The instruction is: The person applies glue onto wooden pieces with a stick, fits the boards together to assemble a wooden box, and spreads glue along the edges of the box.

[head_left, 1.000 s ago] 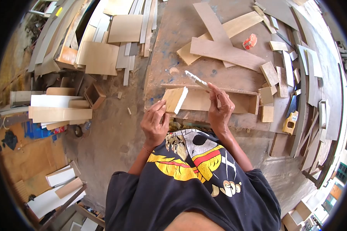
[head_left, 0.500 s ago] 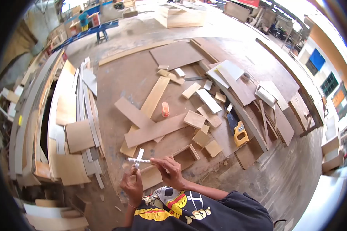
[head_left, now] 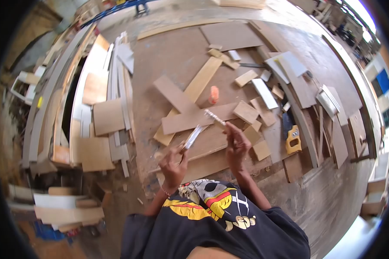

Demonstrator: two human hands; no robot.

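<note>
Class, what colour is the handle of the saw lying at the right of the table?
The saw handle is yellow, seen best in the current head view.

On the table (head_left: pixel 177 54), crossed boards (head_left: pixel 194 119) lie left of the blocks (head_left: pixel 246 112); the saw (head_left: pixel 291 148) lies to their right.

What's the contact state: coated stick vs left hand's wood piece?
Apart: head view shows a clear gap between the coated stick and the left hand's wood piece.
</note>
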